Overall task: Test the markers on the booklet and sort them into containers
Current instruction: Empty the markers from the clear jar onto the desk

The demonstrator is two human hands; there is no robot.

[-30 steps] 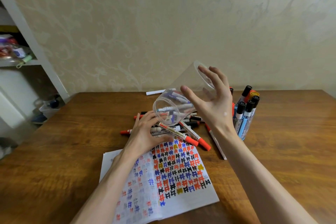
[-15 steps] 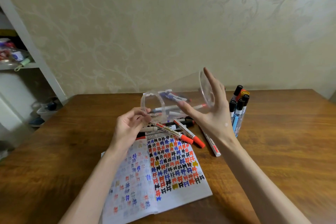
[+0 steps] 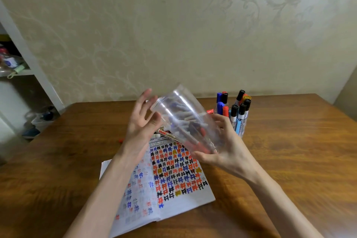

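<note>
A clear plastic cup (image 3: 185,121) hangs tilted above the table, one end up to the left, the other low to the right. My right hand (image 3: 226,150) grips its lower end, thumb under and fingers behind. My left hand (image 3: 141,123) is at its upper end with fingers spread and straight, thumb near the rim. Loose markers lie on the table behind the cup, blurred through the plastic; a red one (image 3: 167,133) shows beside my left hand. The open booklet (image 3: 185,197), full of coloured test marks, lies below my hands. A second clear container (image 3: 239,121) at the right holds several upright markers.
The wooden table (image 3: 289,160) ends at the patterned wall behind. A white shelf unit (image 3: 29,58) with small items stands at the left. A small red cap (image 3: 120,139) lies on the table left of my left wrist.
My left hand rose from the marker pile to the cup's upper end. My right hand dropped under the cup, which swung from pointing down-left to slanting up-left.
</note>
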